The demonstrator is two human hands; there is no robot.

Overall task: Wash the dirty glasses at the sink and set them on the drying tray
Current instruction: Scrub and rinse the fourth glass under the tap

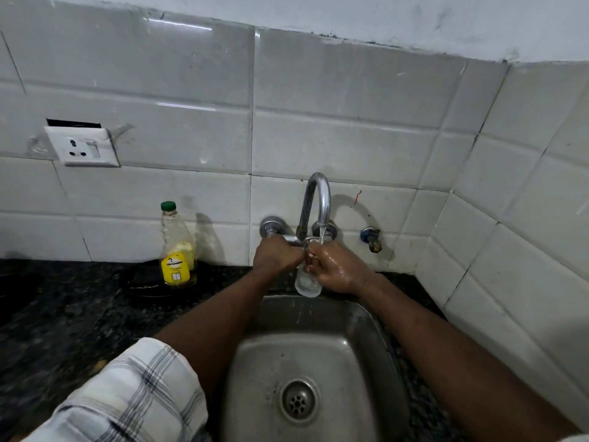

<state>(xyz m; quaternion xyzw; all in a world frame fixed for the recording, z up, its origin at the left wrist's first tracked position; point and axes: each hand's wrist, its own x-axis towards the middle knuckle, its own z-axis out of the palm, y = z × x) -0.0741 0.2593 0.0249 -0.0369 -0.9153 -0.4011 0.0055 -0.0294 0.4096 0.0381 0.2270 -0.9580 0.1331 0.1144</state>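
A: Above the sink (318, 352), what is happening?
B: The right hand (338, 271) is gripping the glass (306, 285) over its back edge.
A: And the left hand (277, 255)?
B: Curling at the glass's rim; grasping what, I cannot tell. The tap (318, 199) is running onto them.

Both bare forearms (220, 314) reach forward and meet, the left hand (276, 255) curled knuckles-up against the wet right hand (336, 271), whose fingers wrap a glass (307, 287).

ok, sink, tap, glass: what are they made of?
The sink looks like stainless steel: dull grey sheen, water stains. The tap is metal, likely chrome-plated: bright highlights. The glass is see-through, probably real glass; clear plastic not ruled out.
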